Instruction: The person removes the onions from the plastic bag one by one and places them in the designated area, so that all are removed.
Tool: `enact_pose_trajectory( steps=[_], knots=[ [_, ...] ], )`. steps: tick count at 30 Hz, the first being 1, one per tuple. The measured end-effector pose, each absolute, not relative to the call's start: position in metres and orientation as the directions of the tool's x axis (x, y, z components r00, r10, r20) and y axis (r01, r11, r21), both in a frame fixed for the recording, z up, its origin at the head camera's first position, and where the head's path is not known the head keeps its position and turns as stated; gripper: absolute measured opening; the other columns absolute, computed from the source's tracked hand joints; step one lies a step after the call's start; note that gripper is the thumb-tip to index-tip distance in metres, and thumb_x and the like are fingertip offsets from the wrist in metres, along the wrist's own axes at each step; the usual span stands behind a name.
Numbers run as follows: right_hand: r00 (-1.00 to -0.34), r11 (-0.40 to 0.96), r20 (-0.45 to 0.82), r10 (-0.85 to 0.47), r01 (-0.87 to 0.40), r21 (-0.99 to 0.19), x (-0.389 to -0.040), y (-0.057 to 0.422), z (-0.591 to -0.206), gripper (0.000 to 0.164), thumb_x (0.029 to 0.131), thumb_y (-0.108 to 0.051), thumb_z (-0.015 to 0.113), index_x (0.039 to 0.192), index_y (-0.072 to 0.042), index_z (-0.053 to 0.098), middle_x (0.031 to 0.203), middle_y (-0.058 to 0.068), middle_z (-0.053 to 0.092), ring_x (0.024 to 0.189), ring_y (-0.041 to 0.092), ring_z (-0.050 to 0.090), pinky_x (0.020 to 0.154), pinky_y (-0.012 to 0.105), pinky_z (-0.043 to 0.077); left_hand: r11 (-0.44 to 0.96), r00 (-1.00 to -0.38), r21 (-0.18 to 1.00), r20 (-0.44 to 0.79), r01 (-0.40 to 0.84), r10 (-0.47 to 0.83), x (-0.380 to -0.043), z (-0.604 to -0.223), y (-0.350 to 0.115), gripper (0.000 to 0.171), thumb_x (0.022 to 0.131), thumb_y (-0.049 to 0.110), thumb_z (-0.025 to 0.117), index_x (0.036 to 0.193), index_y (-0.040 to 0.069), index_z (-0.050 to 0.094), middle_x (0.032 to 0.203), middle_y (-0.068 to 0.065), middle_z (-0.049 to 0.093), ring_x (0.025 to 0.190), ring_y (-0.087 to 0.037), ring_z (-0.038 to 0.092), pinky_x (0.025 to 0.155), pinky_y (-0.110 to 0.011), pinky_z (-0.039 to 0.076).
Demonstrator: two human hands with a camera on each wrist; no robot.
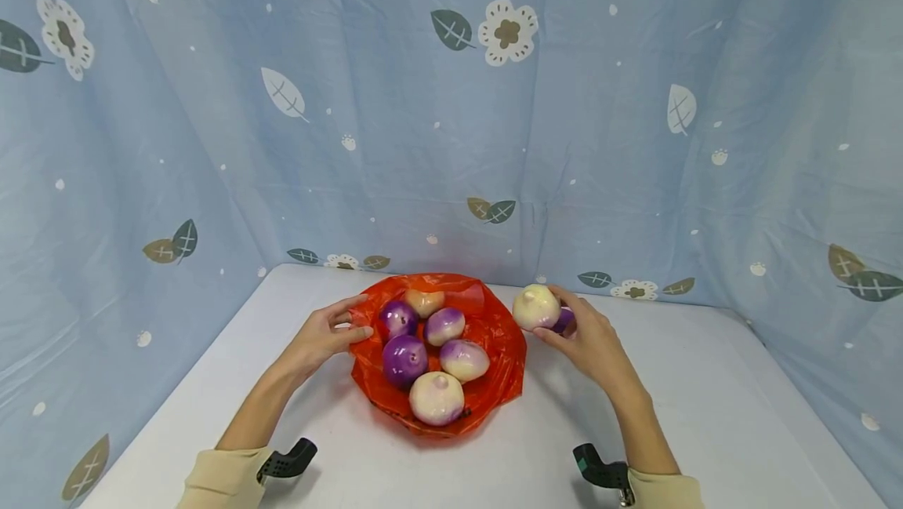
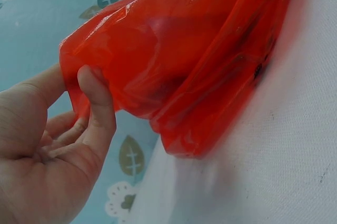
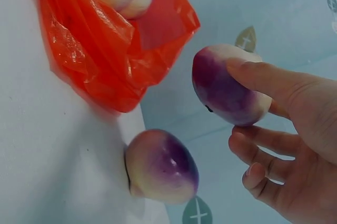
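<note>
Fingers (image 3: 271,138) of the right hand (image 1: 591,338) grasp a turnip (image 1: 534,308), raised above the table (image 1: 677,415) just beside the red bag (image 1: 505,352); those of the left hand (image 1: 320,338) pinch the bag's left rim. Within the bag, nearest, lies a pale turnip (image 1: 437,399); five others (image 1: 405,361) are grouped behind it. Outside, a loose turnip (image 3: 164,167) rests on the table, partly hidden behind the grasped one in the head view. Beyond hangs a patterned blue curtain (image 1: 416,164).
</note>
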State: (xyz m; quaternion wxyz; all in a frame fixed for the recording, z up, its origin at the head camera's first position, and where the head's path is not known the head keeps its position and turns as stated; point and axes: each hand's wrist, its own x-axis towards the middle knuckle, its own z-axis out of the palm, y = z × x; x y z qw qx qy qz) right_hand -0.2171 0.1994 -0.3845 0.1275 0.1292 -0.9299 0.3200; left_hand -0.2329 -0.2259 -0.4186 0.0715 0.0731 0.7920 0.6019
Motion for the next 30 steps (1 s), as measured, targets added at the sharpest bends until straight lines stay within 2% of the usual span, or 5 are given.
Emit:
enact_pose_trajectory(
  steps=[7,13,19,30],
  knots=[
    [-0.945,0.787,0.291,-0.146,-0.29,-0.545,-0.214,0.212,-0.382,0.075,0.081,-0.037,0.08,0.144,-0.016,0.046,0.123,0.011,0.062,0.088,0.024,0.059,0.067,0.027,0.05,0.264,-0.979,0.964,-0.028,0.026,0.2,-0.23,-0.419,-0.227,0.067,0.089,0.023,0.072,0.148,0.011,0.042,0.127,-0.026,0.057,0.097,-0.022,0.069,0.079,-0.036,0.061],
    [-0.925,0.807,0.349,-0.152,-0.32,-0.497,-0.21,0.233,-0.383,0.074,0.082,-0.033,0.079,0.145,-0.013,0.045,0.13,0.014,0.06,0.083,0.021,0.058,0.061,0.025,0.047,0.273,-0.98,0.962,-0.027,0.029,0.197,-0.231,-0.419,-0.227,0.066,0.09,0.024,0.072,0.148,0.012,0.042,0.13,-0.026,0.057,0.1,-0.023,0.068,0.08,-0.033,0.061],
    [-0.916,0.816,0.377,-0.138,-0.321,-0.481,-0.207,0.251,-0.382,0.075,0.083,-0.041,0.077,0.145,-0.013,0.044,0.129,0.014,0.059,0.083,0.021,0.058,0.059,0.023,0.047,0.279,-0.98,0.96,-0.024,0.032,0.196,-0.234,-0.416,-0.225,0.067,0.09,0.024,0.072,0.148,0.012,0.042,0.133,-0.024,0.056,0.105,-0.026,0.068,0.081,-0.035,0.061],
    [-0.913,0.833,0.391,-0.113,-0.301,-0.464,-0.204,0.275,-0.39,0.074,0.083,-0.035,0.078,0.143,-0.008,0.045,0.131,0.018,0.058,0.081,0.023,0.06,0.058,0.022,0.046,0.28,-0.979,0.959,-0.024,0.034,0.201,-0.232,-0.417,-0.225,0.068,0.09,0.024,0.072,0.149,0.012,0.042,0.13,-0.026,0.058,0.101,-0.025,0.069,0.081,-0.036,0.061]
  ],
)
